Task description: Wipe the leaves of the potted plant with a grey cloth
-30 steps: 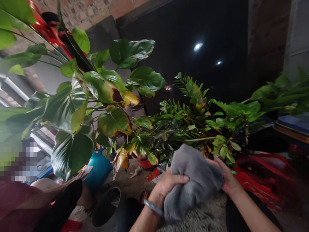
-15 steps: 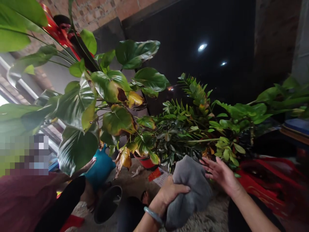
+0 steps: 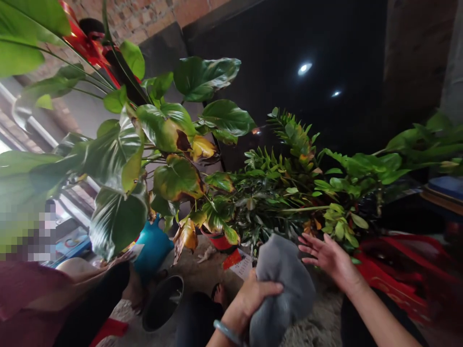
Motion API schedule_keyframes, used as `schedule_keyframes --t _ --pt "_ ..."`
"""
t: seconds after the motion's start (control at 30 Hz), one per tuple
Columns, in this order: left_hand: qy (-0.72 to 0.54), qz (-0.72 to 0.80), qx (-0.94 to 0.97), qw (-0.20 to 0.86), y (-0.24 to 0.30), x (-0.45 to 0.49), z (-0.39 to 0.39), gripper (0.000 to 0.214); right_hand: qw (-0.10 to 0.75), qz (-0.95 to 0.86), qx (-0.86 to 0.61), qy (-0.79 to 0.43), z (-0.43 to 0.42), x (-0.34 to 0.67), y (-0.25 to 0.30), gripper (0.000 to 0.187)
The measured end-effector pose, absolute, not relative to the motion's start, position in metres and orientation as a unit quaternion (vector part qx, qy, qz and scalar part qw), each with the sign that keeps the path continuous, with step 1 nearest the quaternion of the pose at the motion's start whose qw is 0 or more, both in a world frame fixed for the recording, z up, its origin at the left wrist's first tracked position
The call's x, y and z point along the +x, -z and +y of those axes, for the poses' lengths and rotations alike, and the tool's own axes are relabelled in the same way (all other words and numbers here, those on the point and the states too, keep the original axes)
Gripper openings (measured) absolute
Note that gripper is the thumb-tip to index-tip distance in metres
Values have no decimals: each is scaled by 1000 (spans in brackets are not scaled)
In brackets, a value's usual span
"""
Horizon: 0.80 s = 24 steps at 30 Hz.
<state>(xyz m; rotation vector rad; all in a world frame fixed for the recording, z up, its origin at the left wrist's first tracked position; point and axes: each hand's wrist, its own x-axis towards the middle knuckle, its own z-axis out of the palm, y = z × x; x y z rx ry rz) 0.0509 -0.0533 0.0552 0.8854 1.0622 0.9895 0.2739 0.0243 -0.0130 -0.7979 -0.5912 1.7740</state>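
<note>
A grey cloth [image 3: 285, 279] hangs bunched in front of me, gripped by my left hand [image 3: 253, 295], whose thumb presses across its near side. That wrist wears a pale bangle. To the right of the cloth, my right hand [image 3: 331, 260] is held up with its fingers apart and nothing in them. Its fingertips are close to the low dark green foliage [image 3: 267, 207]. A large-leaved plant [image 3: 177, 178] with yellow and brown patches rises to the left of my hands.
A dark bucket [image 3: 163, 303] stands on the floor left of my legs. Beside it sits a person in a maroon top [image 3: 32, 294], near a blue-green container [image 3: 154, 248]. A red bag [image 3: 394, 279] lies at the right. Behind the plants is a glossy black panel [image 3: 253, 48].
My left hand and the cloth have shifted very slightly. My right hand has moved a little to the left. The seated person's arm and body have changed position.
</note>
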Motion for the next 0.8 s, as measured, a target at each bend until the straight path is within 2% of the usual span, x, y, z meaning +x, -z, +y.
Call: schedule_keyframes --t 0.1,0.23,0.33,0.47,0.53,0.6,0.73,0.8 --pt "-426 447 447 647 -78 48 -58 37 516 -260 -324 -749 24 272 10 50" --pt "-562 422 397 590 -126 55 -22 50 519 -267 -308 -751 23 267 9 47" --pt "-582 451 358 574 -119 61 -5 52 522 -269 -306 -750 24 267 10 54" --pt "-480 505 393 599 -71 54 -26 36 504 -286 -305 -756 23 273 10 53" --pt "-448 491 405 628 -64 44 -42 36 501 -295 -302 -755 22 275 9 51" --pt "-455 462 404 645 -77 35 -50 42 507 -290 -300 -754 21 276 7 49" --pt "-547 415 356 634 -126 25 -32 54 511 -273 -306 -755 21 271 6 52" --pt "-586 415 323 617 -132 27 -17 58 513 -271 -311 -753 21 268 7 52"
